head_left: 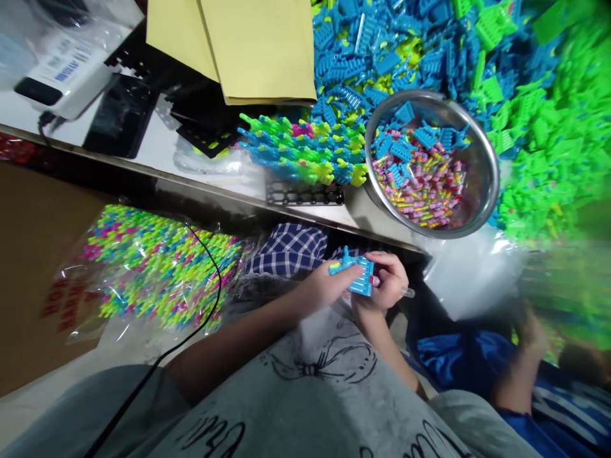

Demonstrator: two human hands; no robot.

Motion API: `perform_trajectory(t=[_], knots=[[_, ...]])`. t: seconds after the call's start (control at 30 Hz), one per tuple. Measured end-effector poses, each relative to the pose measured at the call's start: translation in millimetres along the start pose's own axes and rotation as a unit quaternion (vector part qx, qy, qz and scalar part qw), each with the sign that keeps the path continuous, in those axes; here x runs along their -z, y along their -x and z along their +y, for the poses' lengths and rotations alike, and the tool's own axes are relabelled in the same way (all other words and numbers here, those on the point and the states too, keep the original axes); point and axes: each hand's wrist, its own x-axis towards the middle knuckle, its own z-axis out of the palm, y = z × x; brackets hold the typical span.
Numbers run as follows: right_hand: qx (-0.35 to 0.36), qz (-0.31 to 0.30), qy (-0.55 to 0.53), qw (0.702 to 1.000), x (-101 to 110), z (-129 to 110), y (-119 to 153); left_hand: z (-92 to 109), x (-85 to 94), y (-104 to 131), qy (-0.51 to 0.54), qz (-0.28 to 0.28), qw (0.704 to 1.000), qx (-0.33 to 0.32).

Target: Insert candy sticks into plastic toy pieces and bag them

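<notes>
Above my lap, my left hand [323, 285] grips a small blue plastic toy part [361, 280] with a ribbed, slatted face and a yellow bit at its left end. My right hand [389, 280] is closed at the part's right side, its fingers round a slim clear tube [408, 292] with a pink end that meets or nearly meets the blue part. Whether the tube sits inside the part I cannot tell. Beyond my hands, a steel bowl [491, 184] on the table holds many pink-and-yellow tubes [429, 184] and several blue parts.
Blue parts [344, 63] and green parts [548, 146] are heaped at the back right. Hand-shaped pieces [305, 149] stand in a black rack [305, 194]. A bag of colourful pieces [157, 267] lies left, with a black cable [217, 286] across it. A co-worker's arm [518, 369] is at right.
</notes>
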Motion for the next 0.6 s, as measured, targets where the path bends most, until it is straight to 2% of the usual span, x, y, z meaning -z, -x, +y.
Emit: perform_trajectory(t=[0.17,0.47,0.6], knots=[[-0.021,-0.002,0.02,1.0,0.5,-0.4,-2.3,-8.3,2.7,-5.8,0.015,0.01,1.0,0.01],[-0.003,0.003,0.015,1.0,6.5,4.2,-2.6,-8.4,-4.4,-7.4,0.014,0.006,1.0,0.013],[-0.048,-0.017,-0.019,0.999,10.1,8.0,-1.0,-2.3,-7.5,-6.4,-0.024,0.039,0.999,0.027]])
